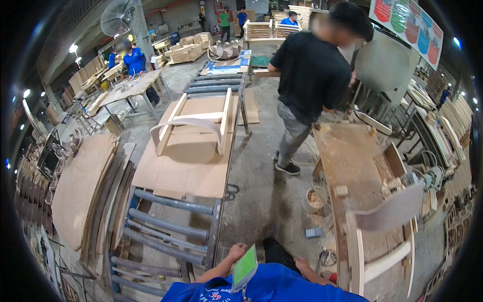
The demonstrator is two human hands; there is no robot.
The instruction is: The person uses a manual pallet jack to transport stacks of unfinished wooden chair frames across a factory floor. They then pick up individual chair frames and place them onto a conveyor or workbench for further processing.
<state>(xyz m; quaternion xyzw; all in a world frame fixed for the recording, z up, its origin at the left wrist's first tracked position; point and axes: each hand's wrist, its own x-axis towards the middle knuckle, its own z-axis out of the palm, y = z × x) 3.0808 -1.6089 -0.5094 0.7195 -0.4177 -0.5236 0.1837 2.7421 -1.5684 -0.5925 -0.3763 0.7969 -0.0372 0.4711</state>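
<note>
My left hand [237, 251] hangs low beside the roller conveyor, partly behind the green badge [245, 267] on my chest; its fingers do not show clearly. Near my thigh is my right hand [303, 266], left of the wooden workbench, its fingers also unclear. On that workbench [347, 151], at its near end, rests a pale wooden chair frame [387, 261] with a curved back panel [392, 209]. A second chair frame [191, 121], with a curved strip across it, lies on cardboard [186, 171] over the conveyor rollers [168, 216]. Neither hand visibly touches these frames.
A person in a black shirt [314, 75] stands beyond the workbench. On the floor are a bucket of shavings [315, 199] and a small grey box [314, 232]. Curved wooden panels [83, 191] lean left of the conveyor. Another worker [135, 60] stands at a table.
</note>
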